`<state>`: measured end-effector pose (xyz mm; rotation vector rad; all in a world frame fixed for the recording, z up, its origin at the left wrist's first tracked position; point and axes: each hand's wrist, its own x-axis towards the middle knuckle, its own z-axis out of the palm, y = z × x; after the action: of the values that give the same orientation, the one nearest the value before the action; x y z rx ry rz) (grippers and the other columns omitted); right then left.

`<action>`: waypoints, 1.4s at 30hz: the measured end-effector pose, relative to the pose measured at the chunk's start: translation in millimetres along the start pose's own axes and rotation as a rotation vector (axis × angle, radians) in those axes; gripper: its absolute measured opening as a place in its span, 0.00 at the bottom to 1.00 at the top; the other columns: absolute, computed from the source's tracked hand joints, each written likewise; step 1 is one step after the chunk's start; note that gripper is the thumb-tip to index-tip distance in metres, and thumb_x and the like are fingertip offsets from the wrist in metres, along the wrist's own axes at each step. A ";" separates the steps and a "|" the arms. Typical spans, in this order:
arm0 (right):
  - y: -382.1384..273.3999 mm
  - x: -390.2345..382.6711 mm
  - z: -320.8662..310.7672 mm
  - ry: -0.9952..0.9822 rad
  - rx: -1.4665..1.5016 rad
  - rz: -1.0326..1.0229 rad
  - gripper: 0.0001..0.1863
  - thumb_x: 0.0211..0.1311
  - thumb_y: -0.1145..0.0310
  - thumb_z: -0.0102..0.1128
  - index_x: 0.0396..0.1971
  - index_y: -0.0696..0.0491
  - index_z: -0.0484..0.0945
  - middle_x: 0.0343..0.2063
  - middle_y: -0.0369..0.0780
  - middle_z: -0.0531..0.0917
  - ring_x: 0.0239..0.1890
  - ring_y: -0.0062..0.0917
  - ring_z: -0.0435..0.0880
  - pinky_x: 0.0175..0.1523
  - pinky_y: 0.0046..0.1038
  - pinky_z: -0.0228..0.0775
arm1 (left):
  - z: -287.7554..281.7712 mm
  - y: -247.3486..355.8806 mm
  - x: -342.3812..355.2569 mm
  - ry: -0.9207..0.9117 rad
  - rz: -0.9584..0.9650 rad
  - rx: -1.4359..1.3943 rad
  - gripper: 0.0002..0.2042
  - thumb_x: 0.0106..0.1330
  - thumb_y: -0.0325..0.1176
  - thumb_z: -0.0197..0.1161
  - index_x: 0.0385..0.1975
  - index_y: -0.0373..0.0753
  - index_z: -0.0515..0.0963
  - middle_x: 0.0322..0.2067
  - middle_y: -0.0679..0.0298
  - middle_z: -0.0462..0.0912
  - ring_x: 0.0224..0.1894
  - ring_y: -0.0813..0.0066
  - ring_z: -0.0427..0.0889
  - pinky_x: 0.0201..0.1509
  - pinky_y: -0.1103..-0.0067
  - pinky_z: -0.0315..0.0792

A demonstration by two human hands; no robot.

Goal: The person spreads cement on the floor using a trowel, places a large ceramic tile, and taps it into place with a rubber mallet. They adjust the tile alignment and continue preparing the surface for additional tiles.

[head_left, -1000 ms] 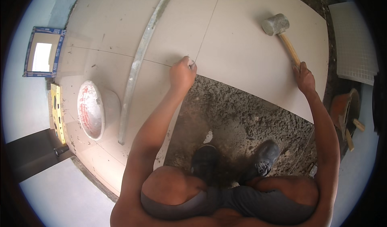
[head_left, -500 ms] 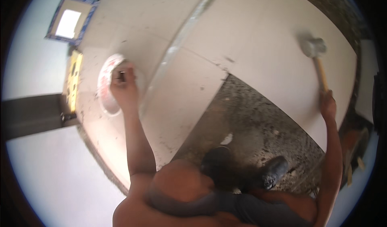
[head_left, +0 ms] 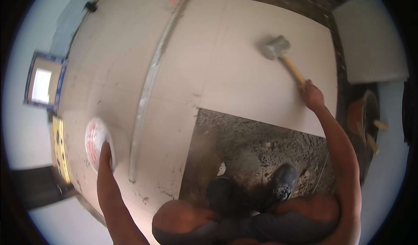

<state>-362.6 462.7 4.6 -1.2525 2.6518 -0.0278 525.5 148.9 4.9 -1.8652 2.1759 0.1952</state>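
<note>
My right hand (head_left: 312, 96) is closed around the wooden handle of a mallet (head_left: 292, 70). The mallet's grey head, slightly blurred, is at or just above a large pale floor tile (head_left: 248, 88); whether it touches cannot be told. On the left, my left hand (head_left: 106, 149) reaches into the mouth of a white bucket (head_left: 92, 137) with red print. The bucket hides its fingers, along with anything they may hold.
A long metal straightedge (head_left: 148, 82) lies across the tiles. Rough mortar (head_left: 244, 140) lies exposed around my boots (head_left: 285, 179). A yellow spirit level (head_left: 61, 147) is by the left wall. To the right sit an orange basin (head_left: 358, 114) and a stacked pale sheet (head_left: 370, 40).
The view has swung, so the floor appears turned. My left hand, with curled fingers showing before, is now partly inside the bucket. The mallet stays in my right hand, farther left in view.
</note>
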 end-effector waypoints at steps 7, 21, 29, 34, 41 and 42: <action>-13.7 -5.1 -14.1 -0.125 0.030 0.061 0.23 0.71 0.47 0.47 0.48 0.54 0.69 0.39 0.50 0.84 0.43 0.44 0.85 0.49 0.44 0.77 | -29.9 16.5 -18.2 0.034 -0.128 -0.001 0.15 0.65 0.30 0.51 0.46 0.29 0.78 0.45 0.42 0.81 0.50 0.48 0.80 0.56 0.64 0.72; -9.0 -2.6 -15.8 -0.128 0.116 -0.059 0.25 0.70 0.49 0.49 0.50 0.57 0.69 0.38 0.50 0.84 0.43 0.42 0.84 0.50 0.42 0.76 | -82.8 29.0 -43.4 0.220 -0.226 -0.037 0.12 0.55 0.28 0.61 0.36 0.27 0.76 0.39 0.46 0.82 0.43 0.49 0.81 0.50 0.66 0.74; 4.2 23.1 -15.1 -0.037 0.035 -0.031 0.21 0.72 0.51 0.47 0.50 0.54 0.68 0.45 0.50 0.79 0.47 0.42 0.83 0.51 0.43 0.76 | -177.6 111.5 -15.9 0.773 -0.242 -0.713 0.23 0.76 0.45 0.48 0.56 0.29 0.69 0.45 0.48 0.81 0.38 0.59 0.85 0.33 0.71 0.80; -17.5 53.9 -11.5 0.030 0.032 0.001 0.18 0.72 0.52 0.47 0.48 0.52 0.68 0.43 0.47 0.79 0.46 0.43 0.83 0.50 0.43 0.77 | -192.0 290.3 16.0 0.511 0.030 -0.834 0.15 0.74 0.38 0.54 0.53 0.36 0.73 0.37 0.59 0.79 0.28 0.74 0.78 0.30 0.79 0.77; -11.8 61.1 -9.0 0.062 -0.002 -0.030 0.15 0.69 0.57 0.54 0.43 0.52 0.68 0.39 0.45 0.79 0.41 0.40 0.84 0.44 0.40 0.80 | -138.7 451.8 80.7 -0.043 0.289 -0.430 0.07 0.68 0.27 0.57 0.41 0.32 0.76 0.32 0.55 0.81 0.34 0.67 0.86 0.37 0.73 0.79; -9.2 61.4 -7.6 0.061 -0.020 -0.022 0.15 0.69 0.57 0.54 0.43 0.52 0.68 0.39 0.44 0.79 0.41 0.39 0.84 0.43 0.40 0.80 | -133.0 466.8 93.7 0.019 0.305 -0.275 0.08 0.68 0.29 0.58 0.42 0.32 0.76 0.34 0.53 0.81 0.35 0.63 0.85 0.40 0.70 0.79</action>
<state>-395.0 409.2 2.0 -1.3080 2.6959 -0.0442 38.1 99.7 71.5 -1.6537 2.5480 0.5638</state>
